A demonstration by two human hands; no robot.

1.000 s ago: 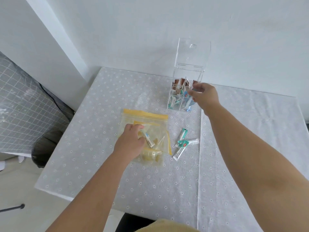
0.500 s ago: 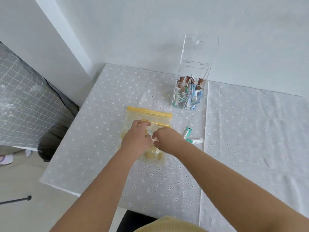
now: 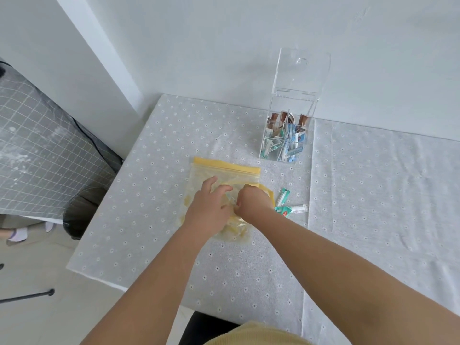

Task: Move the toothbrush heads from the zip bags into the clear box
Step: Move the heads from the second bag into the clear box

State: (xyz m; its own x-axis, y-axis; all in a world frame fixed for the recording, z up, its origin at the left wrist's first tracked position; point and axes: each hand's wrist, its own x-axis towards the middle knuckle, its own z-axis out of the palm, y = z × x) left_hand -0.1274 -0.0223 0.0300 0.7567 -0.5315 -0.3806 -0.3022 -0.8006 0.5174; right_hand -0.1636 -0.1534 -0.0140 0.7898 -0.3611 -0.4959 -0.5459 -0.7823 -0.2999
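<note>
Glossy plastic box (image 3: pixel 286 135), matt cloth (image 3: pixel 373 195).

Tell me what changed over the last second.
The right hand left the clear box and came back to the zip bag, joining the left hand there, fingers working at it. The left hand stayed on the bag; the loose toothbrush heads and box did not move.

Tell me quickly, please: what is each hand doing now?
Left hand: fingers spread, pressing on the zip bag.
Right hand: closed at the bag; what it grips cannot be told.
</note>
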